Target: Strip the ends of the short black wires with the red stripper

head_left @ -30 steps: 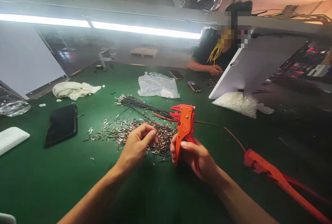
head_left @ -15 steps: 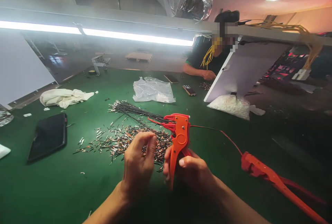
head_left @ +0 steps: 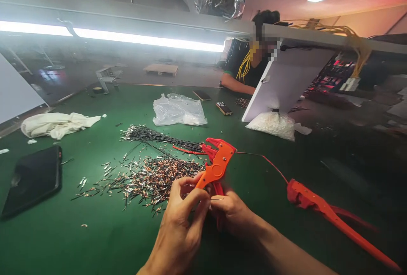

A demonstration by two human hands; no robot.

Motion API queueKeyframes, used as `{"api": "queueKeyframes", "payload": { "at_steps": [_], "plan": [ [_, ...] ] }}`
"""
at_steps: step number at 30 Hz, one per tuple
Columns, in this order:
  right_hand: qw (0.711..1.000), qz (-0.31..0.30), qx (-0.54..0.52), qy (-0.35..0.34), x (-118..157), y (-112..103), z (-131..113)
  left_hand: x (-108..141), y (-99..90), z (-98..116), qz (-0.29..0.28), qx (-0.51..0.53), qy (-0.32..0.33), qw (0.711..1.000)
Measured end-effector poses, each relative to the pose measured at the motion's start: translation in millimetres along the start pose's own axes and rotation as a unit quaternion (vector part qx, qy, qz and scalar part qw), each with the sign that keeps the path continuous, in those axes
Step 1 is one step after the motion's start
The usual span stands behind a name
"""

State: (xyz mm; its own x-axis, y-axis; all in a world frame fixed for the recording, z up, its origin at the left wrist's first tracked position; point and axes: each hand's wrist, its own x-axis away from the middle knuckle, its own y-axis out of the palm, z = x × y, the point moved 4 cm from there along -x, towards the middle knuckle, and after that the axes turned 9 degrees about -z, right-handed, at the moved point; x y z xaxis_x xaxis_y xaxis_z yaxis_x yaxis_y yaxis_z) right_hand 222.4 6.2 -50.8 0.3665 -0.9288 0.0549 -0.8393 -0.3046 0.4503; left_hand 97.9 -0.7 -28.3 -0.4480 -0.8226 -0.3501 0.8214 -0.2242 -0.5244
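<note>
An orange wire stripper (head_left: 219,160) tilts to the right with its red jaws up, and my right hand (head_left: 233,211) is wrapped around its handles. Close against it, my left hand (head_left: 186,215) is closed in a pinch beside the handle. A thin wire piece (head_left: 217,199) shows between the left fingertips and the right thumb; its ends are hidden. Just behind the stripper lies a bundle of black wires (head_left: 155,134) with bare tips. Left of my hands spreads a pile of short cut wire pieces (head_left: 152,177).
A second orange stripper (head_left: 330,213) lies at right, a red wire running to it. A black phone (head_left: 33,179) and white cloth (head_left: 57,124) are at left. Farther back are a plastic bag (head_left: 179,110), two phones, a bag of white bits (head_left: 273,125) and a person (head_left: 237,79) behind a panel.
My left hand has moved right and down to meet the right hand at the stripper. The stripper has tilted to the right. The whole view has shifted, things sliding left.
</note>
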Motion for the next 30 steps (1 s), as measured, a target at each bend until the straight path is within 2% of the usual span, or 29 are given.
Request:
{"api": "queueKeyframes", "payload": {
  "at_steps": [3,5,7,13,19,22,26,30],
  "plan": [
    [0.999,-0.002,-0.003,-0.035,0.5,2.3,-4.4,0.4,-11.8,1.3,0.087,-0.048,0.021,0.995],
    [0.998,-0.031,-0.028,-0.041,1.0,6.3,-4.9,1.0,-21.7,4.8,0.149,-0.102,0.039,0.983],
    [0.995,-0.064,-0.062,-0.037,1.5,10.8,-3.8,0.2,-30.3,7.6,0.176,-0.133,0.037,0.975],
    [0.988,-0.121,-0.086,-0.040,3.4,21.2,1.5,-5.9,-39.1,14.4,0.124,-0.114,0.022,0.985],
    [0.990,-0.126,-0.033,-0.045,6.1,21.3,8.0,-9.4,-39.0,19.2,0.123,-0.139,-0.006,0.983],
    [0.990,-0.125,-0.026,-0.053,6.6,20.1,9.0,-11.6,-38.1,22.0,0.100,-0.096,-0.011,0.990],
    [0.991,-0.121,-0.018,-0.048,7.1,20.0,9.2,-12.6,-37.0,20.8,0.077,-0.012,-0.057,0.995],
    [0.994,-0.106,-0.001,-0.042,8.1,19.5,13.1,-12.2,-35.5,19.0,0.062,0.027,-0.085,0.994]
  ]
}}
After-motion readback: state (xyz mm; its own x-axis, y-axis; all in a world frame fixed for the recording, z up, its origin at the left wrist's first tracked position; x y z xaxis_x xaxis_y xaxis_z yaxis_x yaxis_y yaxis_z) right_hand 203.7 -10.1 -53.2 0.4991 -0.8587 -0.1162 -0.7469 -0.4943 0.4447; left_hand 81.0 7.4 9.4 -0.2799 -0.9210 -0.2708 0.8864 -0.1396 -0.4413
